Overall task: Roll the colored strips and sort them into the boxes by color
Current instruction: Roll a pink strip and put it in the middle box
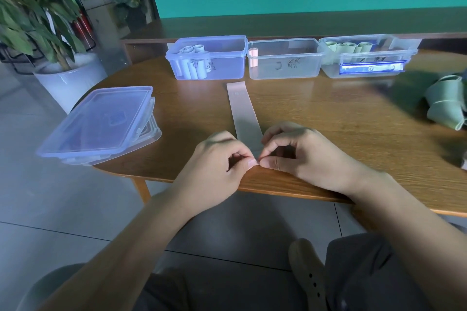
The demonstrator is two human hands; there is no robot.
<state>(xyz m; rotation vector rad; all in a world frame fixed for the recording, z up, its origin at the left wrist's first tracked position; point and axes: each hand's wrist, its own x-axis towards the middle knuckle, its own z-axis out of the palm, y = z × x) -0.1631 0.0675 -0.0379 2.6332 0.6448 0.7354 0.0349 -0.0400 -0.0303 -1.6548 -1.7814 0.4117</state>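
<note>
Wooden bench (pixel 328 113) carries a pink strip (pixel 243 111) lying flat; left hand (pixel 222 159) and right hand (pixel 298 151) pinch its near end. Uneven pinching could make the roll go crooked or loose

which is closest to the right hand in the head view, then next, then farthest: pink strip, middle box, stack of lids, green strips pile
From the right hand:
1. pink strip, pinched at its near end by both hands.
2. middle box, straight ahead at the back.
3. green strips pile at the far right and stack of lids at the left: too close to call.
</note>
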